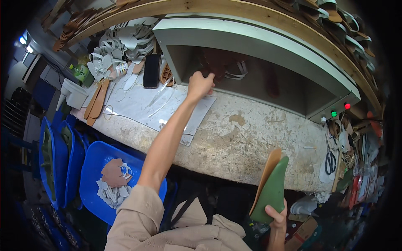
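Fingers of the left hand [201,85] are resting curled at the mouth of a pale cabinet [259,37]; the right hand [278,217] is holding a green shoe last [272,188].

From afar I am seeing white straps [235,76] lying inside the cabinet, just right of the left fingers, the nearer hand; whether those fingers are pinching anything, I cannot tell. Right thumb and fingers are gripping the last's lower end over the near edge of the stained worktop [226,142]; its long axis is running up and slightly rightward, a tan sole [270,164] lying along its left side.
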Motion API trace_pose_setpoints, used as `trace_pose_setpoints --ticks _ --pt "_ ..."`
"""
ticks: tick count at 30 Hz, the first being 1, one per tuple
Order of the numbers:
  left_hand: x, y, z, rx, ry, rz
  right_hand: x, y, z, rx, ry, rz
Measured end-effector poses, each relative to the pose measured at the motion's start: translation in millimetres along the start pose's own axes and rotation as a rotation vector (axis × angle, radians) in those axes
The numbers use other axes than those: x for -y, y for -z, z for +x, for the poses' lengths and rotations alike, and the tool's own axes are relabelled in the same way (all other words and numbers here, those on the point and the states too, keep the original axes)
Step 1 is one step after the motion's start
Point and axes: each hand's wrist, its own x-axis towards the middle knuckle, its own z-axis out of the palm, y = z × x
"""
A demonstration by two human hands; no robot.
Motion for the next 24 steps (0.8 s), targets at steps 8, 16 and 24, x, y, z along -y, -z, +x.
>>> trace_pose_setpoints --ticks 8,16,24 --pt "-31 -26 21 0.279 -0.414 -0.350 -19 -4 -30 -0.123 0.052 0.038" --pt "4 -24 -118 0.524 -0.248 -0.872 -40 -4 -44 -0.106 0.076 0.067" --pt "83 1 -294 0.323 -0.335 -0.076 -73 -24 -49 -0.021 0.092 -0.235"
